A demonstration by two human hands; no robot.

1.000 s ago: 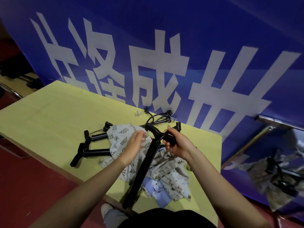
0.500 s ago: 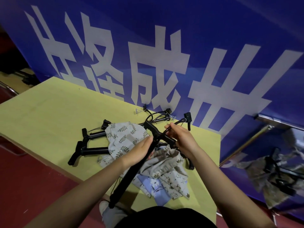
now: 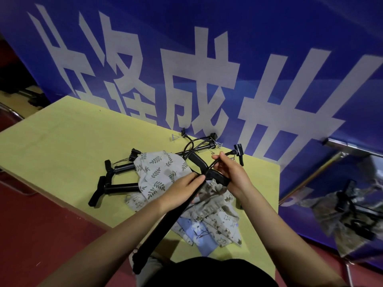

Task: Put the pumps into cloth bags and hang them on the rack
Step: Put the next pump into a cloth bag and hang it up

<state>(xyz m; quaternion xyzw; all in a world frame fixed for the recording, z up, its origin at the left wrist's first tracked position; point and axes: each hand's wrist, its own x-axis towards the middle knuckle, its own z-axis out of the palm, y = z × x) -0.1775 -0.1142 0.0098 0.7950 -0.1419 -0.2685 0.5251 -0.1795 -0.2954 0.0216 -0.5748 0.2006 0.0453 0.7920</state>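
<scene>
Fingers [image 3: 198,179] grip pump [image 3: 165,222]; barrel slants toward person, handle away.

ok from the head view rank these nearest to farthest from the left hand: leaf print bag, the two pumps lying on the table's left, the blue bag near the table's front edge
1. leaf print bag: right beside the left hand, just beyond its fingers.
2. blue bag: toward the person, at the table's front edge.
3. two pumps: farthest, out to the left, their barrels running under the leaf print bag.

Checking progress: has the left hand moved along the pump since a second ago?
Yes. The left hand went from the leaf-print bag rightward onto the held pump.
</scene>
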